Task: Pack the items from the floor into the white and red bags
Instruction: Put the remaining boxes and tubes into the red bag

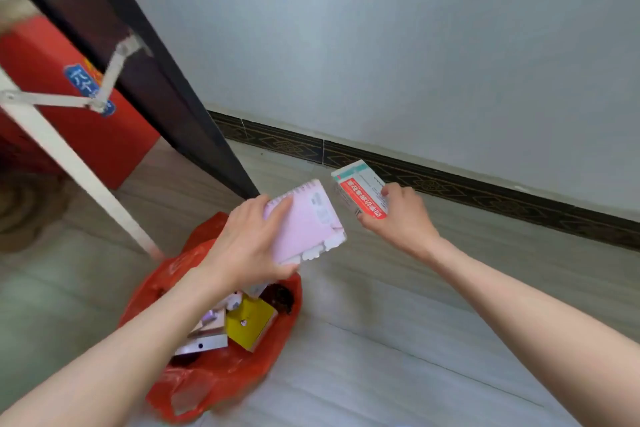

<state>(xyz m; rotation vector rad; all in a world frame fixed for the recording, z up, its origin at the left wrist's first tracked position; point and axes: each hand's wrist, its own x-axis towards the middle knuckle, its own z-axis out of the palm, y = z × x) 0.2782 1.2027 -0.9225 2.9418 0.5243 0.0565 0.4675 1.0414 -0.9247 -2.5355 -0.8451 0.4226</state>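
While left hand [247,239] grips pink notebook [308,222] above red bag [214,371], right hand [398,215] grips medicine box [360,189].

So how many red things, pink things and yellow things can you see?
Red: 2, the red plastic bag on the floor and the big red box under the table.
Pink: 1, the pink spiral notebook in the left hand.
Yellow: 1, the yellow box inside the bag.
Total: 4.
The carton in the right hand is white with a red band, so not counted.
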